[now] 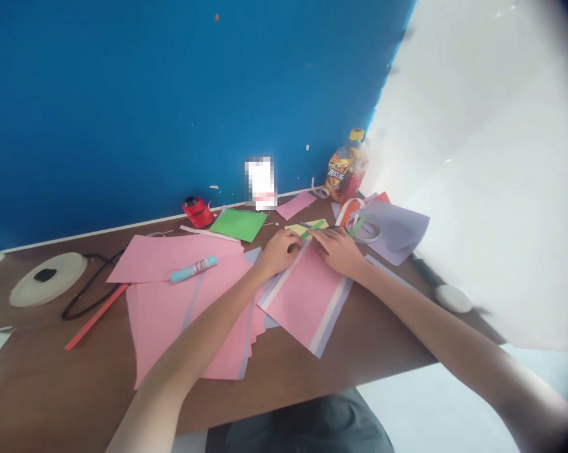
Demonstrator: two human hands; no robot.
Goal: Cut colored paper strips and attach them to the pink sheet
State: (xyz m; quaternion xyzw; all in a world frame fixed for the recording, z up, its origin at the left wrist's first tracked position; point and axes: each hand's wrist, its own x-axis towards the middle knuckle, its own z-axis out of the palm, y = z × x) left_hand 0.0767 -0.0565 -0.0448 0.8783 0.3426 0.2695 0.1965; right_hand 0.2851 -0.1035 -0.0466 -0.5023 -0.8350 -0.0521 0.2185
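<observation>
A pink sheet with white and lavender strips along its edges (300,302) lies at an angle on the brown table. At its far end, a green strip (313,229) crosses beside yellow paper (293,229). My left hand (280,250) is curled at the sheet's upper left corner, its fingertips against the green strip; what it pinches is too small to make out. My right hand (335,248) rests over the upper right part of the sheet, fingers extended toward the strip. A thin grey object (305,224) lies just beyond the fingertips.
Pink sheets (213,327) with a light blue glue tube (194,269) lie left. Behind are green paper (239,224), a red spool (198,212) and a bottle (347,167). Lavender paper (400,229) and a tape roll (364,230) sit right; a red strip (96,316) lies far left.
</observation>
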